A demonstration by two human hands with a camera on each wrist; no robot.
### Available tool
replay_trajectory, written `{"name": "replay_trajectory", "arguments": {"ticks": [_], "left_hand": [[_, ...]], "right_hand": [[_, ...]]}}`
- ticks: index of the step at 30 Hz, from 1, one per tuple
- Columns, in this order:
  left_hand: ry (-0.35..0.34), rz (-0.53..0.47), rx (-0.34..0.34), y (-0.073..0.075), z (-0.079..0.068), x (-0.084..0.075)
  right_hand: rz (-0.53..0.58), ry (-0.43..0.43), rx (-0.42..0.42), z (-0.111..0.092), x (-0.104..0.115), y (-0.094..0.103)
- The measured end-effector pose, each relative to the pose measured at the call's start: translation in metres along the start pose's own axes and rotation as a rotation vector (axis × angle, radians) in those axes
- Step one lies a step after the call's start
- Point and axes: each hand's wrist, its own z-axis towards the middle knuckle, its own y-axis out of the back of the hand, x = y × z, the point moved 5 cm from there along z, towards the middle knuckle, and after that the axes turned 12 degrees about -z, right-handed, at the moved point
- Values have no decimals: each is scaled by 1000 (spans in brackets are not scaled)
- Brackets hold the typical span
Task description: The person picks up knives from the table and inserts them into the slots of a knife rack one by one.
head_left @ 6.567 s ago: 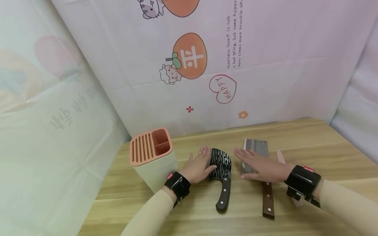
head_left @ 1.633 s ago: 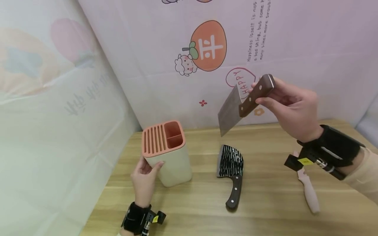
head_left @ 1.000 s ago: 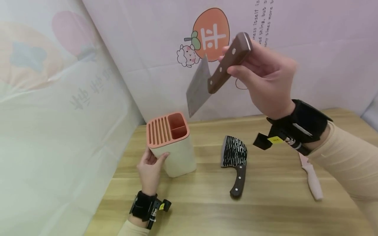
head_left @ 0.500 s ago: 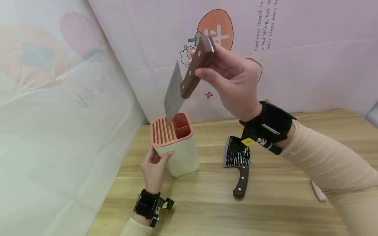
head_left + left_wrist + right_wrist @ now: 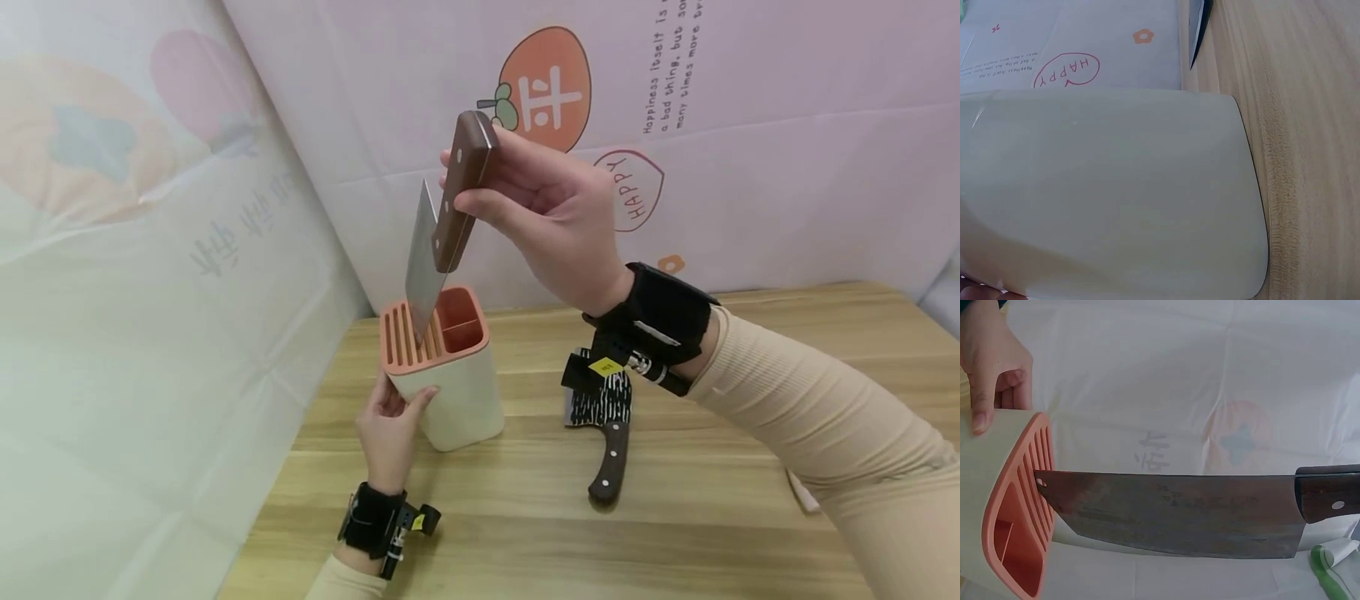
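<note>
My right hand (image 5: 564, 218) holds a cleaver (image 5: 424, 265) by its brown riveted handle, thumb on the near side. The wide steel blade points down over the slotted part of a cream knife block (image 5: 467, 402) with an orange top. In the right wrist view, the corner of the cleaver blade (image 5: 1172, 512) meets a slot in the orange top (image 5: 1022, 487); how deep it goes I cannot tell. My left hand (image 5: 388, 429) grips the block's left corner, thumb on the front face, fingers partly hidden behind. The block's cream wall (image 5: 1110, 187) fills most of the left wrist view.
A black-and-white patterned cleaver (image 5: 609, 442) lies on the wooden table (image 5: 525, 517), partly under my right wrist camera. Farther right, a pale knife handle (image 5: 804, 492) shows beside my sleeve. Printed cloth (image 5: 750, 192) hangs behind and at the left.
My right hand has lifted the brown-handled cleaver off the table and carried it left, then down onto the block's slots. My left hand has moved from the patterned cleaver to the block.
</note>
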Motion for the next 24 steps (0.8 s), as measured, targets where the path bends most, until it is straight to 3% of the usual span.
{"name": "replay_trajectory", "arguments": {"ticks": [6,9,16,24], "left_hand": [[0,-15,-2,-8,-9,-7],[-5,-15,-7,-12,-13,-10],[-14,3,-9,-16,-11,-13],[-27,4,10,-19,-14,-14]], "right_hand": [[44,26,64,6,3,2],[58,-45,110,13,1,0],[21,-364,256,25,-17,-29],[49,-412,309,-8,-44,-47]]}}
